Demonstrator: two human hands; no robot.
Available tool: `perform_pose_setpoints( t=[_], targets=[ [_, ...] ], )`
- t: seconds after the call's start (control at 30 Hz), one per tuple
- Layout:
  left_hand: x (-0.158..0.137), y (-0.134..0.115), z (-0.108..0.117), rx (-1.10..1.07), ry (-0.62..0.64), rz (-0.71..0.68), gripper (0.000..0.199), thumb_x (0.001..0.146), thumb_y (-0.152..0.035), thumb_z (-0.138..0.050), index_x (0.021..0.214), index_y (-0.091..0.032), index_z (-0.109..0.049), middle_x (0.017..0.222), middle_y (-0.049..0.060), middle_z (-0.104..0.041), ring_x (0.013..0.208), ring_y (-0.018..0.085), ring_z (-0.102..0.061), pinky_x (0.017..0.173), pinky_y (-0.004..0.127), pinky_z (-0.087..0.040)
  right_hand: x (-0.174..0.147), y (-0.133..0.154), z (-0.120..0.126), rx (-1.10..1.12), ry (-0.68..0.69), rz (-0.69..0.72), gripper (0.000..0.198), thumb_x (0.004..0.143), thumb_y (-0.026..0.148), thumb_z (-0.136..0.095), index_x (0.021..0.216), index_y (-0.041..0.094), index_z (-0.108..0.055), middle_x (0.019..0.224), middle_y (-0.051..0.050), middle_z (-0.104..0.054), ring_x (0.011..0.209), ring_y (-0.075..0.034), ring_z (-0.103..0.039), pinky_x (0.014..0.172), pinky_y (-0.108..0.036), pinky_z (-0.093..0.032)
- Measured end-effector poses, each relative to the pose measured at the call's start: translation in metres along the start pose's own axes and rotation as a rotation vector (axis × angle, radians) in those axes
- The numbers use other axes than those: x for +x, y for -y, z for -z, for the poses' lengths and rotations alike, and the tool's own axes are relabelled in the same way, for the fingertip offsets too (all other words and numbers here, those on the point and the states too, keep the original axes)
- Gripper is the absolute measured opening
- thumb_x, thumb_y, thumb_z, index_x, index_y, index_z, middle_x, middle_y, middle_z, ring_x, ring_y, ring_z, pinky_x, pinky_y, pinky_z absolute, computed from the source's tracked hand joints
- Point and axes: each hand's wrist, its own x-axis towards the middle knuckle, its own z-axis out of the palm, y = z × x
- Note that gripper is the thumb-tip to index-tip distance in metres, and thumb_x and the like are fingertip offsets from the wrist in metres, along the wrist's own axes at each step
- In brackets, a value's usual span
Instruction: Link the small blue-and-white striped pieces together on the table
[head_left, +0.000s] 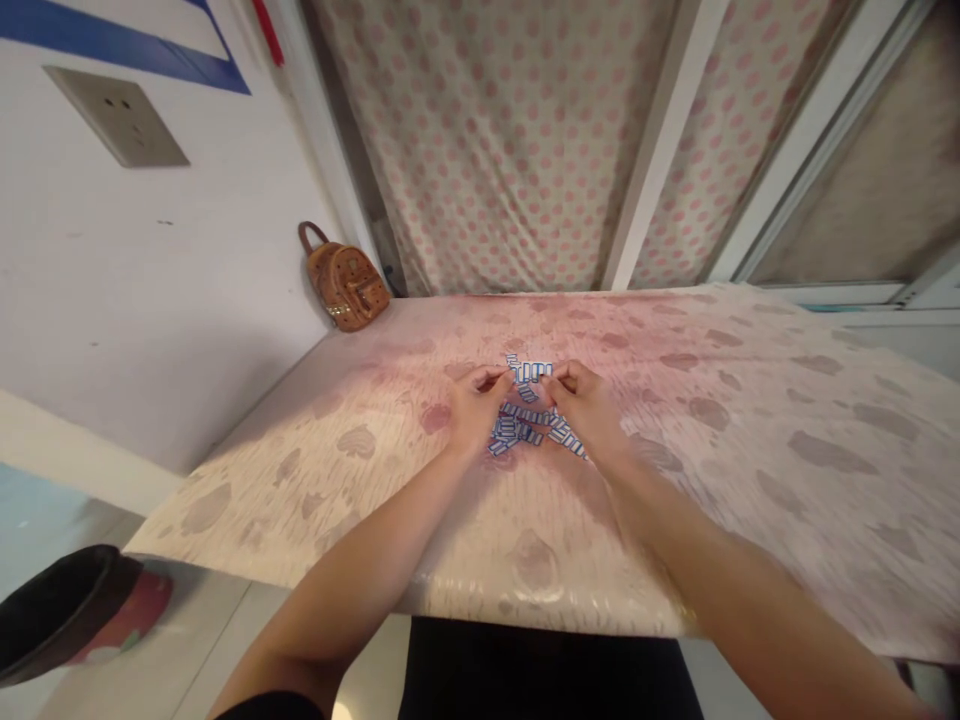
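Between my fingertips is a small white strip with blue-edged bars (532,373), held just above the table; its exact kind is too small to make out. My left hand (474,408) pinches the strip at its left end. At the other end, my right hand (586,402) is closed with thumb and finger on it. Below and between the hands lies a loose pile of similar blue-and-white striped pieces (510,430), some overlapping. A few of them are partly hidden by my right hand.
A patterned cloth covers the table (525,555). A small brown backpack (349,285) leans against the wall at the back left. A dark-rimmed bin (112,610) stands on the floor beyond the left edge. Behind the table hangs a dotted curtain (510,140).
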Motion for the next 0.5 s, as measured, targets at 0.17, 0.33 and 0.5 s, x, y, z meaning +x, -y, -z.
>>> perform_pose_setpoints(
  t=[0.17, 0.33, 0.5],
  targets=[
    [-0.0016, -0.0011, -0.0022, -0.028, -0.005, 0.013, 0.014, 0.08, -0.029, -0.074, 0.083, -0.016, -0.077, 0.078, 0.005, -0.075, 0.072, 0.017, -0.07, 0.061, 0.024, -0.051, -0.0008, -0.0004, 0.0006, 0.062, -0.043, 0.012, 0.022, 0.085, 0.04, -0.058, 0.072, 0.024, -0.05, 0.057, 0.003, -0.056, 0.053, -0.017, -0.055, 0.054, -0.027, -0.039],
    [-0.0016, -0.0012, -0.003, -0.034, -0.003, 0.03, 0.014, 0.081, -0.029, -0.074, 0.085, -0.015, -0.077, 0.079, 0.006, -0.075, 0.073, 0.018, -0.071, 0.063, 0.025, -0.053, -0.0023, -0.0001, -0.0015, 0.05, -0.059, 0.02, 0.024, 0.083, 0.044, -0.057, 0.071, 0.024, -0.05, 0.056, 0.004, -0.052, 0.051, -0.016, -0.049, 0.053, -0.028, -0.033],
    [-0.0028, -0.0032, -0.004, -0.006, 0.004, 0.033, 0.014, 0.081, -0.03, -0.074, 0.084, -0.017, -0.077, 0.079, 0.005, -0.075, 0.074, 0.018, -0.071, 0.062, 0.024, -0.053, -0.0038, 0.0028, -0.0031, 0.021, -0.054, 0.007, 0.025, 0.081, 0.046, -0.056, 0.071, 0.024, -0.05, 0.057, 0.002, -0.053, 0.052, -0.017, -0.049, 0.053, -0.028, -0.033]
  ],
)
